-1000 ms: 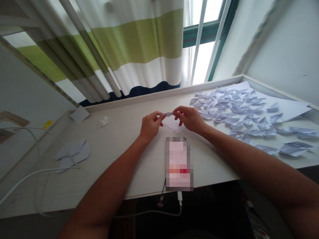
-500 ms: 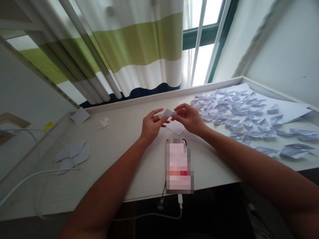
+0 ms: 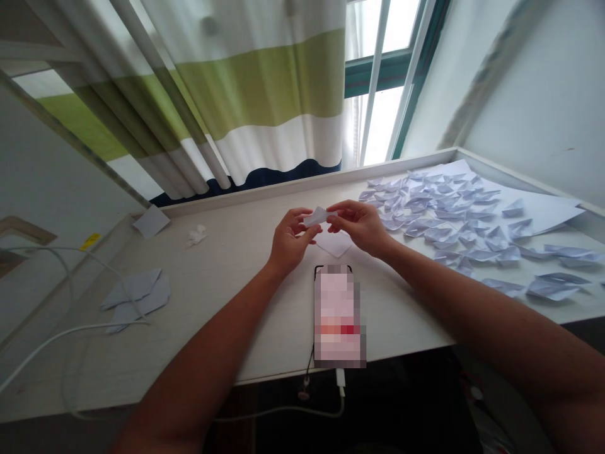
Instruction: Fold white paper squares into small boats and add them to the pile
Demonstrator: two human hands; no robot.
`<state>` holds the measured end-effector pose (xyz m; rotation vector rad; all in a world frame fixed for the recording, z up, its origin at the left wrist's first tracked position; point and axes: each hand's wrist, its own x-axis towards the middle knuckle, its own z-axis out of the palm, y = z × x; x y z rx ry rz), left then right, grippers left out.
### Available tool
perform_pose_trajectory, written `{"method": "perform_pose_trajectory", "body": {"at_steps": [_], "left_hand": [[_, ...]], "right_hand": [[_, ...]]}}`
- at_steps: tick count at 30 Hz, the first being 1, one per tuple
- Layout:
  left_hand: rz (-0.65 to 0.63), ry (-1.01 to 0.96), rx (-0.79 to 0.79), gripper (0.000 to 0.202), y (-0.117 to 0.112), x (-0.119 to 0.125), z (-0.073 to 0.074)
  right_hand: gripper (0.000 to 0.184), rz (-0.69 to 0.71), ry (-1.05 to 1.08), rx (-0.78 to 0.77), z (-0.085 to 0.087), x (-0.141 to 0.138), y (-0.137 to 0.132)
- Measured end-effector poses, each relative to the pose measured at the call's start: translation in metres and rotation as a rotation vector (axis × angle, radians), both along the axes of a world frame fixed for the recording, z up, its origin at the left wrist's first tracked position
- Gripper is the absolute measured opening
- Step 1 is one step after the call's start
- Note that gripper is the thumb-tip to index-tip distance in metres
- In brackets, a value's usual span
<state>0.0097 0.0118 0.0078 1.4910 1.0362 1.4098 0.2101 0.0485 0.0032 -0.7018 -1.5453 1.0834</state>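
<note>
Between my two hands is a small folded piece of white paper point(image 3: 316, 217), raised a little above the desk. My left hand point(image 3: 290, 238) grips its left side, thumb in front and fingers behind. At its right end, my right hand point(image 3: 363, 226) pinches the paper between thumb and fingertips. Below them a square white sheet point(image 3: 334, 243) lies flat on the desk, partly hidden by the hands. Many small folded paper boats point(image 3: 439, 214) spread over the desk to the right of my right hand.
A phone point(image 3: 336, 315) with a blurred screen lies at the desk's front edge, a white cable point(image 3: 341, 378) plugged in. Paper sheets point(image 3: 137, 299) and a crumpled tissue point(image 3: 196, 235) are on the left. Large white sheets point(image 3: 534, 205) lie under and beside the boats.
My left hand's thumb and fingers have shifted on the paper, and more of its pointed fold shows. My right hand still pinches the other end.
</note>
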Motion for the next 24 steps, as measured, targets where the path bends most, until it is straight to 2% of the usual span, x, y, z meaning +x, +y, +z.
{"method": "perform_pose_trajectory", "body": {"at_steps": [6, 14, 19, 24], "left_hand": [[0.076, 0.054, 0.073, 0.034, 0.001, -0.002, 0.001], [0.089, 0.141, 0.189, 0.028, 0.008, -0.008, -0.009], [0.092, 0.231, 0.261, 0.025, 0.008, -0.013, -0.009], [0.058, 0.126, 0.190, 0.025, 0.008, -0.011, -0.008]], "right_hand": [[0.041, 0.027, 0.026, -0.047, 0.003, 0.002, -0.001], [0.045, 0.078, 0.035, -0.089, 0.005, 0.003, -0.001], [0.045, 0.117, 0.027, -0.110, 0.006, 0.005, -0.001], [0.042, 0.177, 0.032, -0.128, 0.007, 0.006, -0.001]]}}
